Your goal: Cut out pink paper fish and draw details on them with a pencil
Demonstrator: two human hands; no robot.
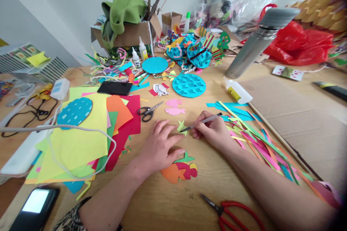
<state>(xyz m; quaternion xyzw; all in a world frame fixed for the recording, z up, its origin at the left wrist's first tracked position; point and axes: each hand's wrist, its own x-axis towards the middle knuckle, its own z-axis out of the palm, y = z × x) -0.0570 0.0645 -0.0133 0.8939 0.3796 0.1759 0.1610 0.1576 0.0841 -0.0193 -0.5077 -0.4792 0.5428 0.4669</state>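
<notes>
My right hand (208, 126) is closed around a dark pen (200, 122), its tip touching a small yellow-green paper cutout (182, 127). Beside that cutout my left hand (165, 144) lies with its fingers spread, the fingertips at the paper's left edge. Just beyond are two pink paper fish (175, 111). Black-handled scissors (149, 111) rest to their left. Nearer me, below my left fingers, sits a cluster of paper cutouts, among them an orange fish (170, 173) and a red piece (184, 170). Red-handled scissors (230, 211) lie at the table's front.
Coloured paper sheets (81, 148) and a white cable (112, 142) cover the left side. Paper strips (268, 148) and a cardboard sheet (303, 115) lie right. Farther back stand a steel flask (249, 45), a glue bottle (238, 92) on its side, and a blue scaled disc (189, 85).
</notes>
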